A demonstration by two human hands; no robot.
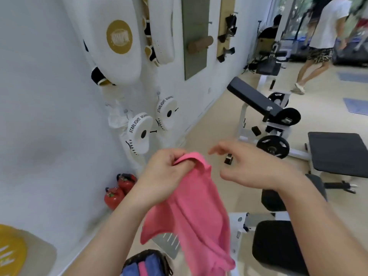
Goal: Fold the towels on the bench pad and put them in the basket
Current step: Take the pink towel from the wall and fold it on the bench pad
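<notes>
A pink towel [196, 212] hangs in the air in front of me, unfolded and crumpled. My left hand [165, 174] grips its top edge, fingers curled round the cloth. My right hand [247, 166] hovers just right of the towel's top, fingers loosely spread, touching nothing. Below, at the bottom edge, a dark basket [159, 257] holds folded blue and pink towels. A black bench pad [278, 248] lies at the lower right, partly hidden by my right forearm.
A white wall on the left carries boxing pads [111, 40] and round targets [139, 132]. Two red kettlebells [117, 192] sit by the wall. Weight benches [256, 100] and plates [272, 146] stand on the right. A person [318, 42] walks at the far right.
</notes>
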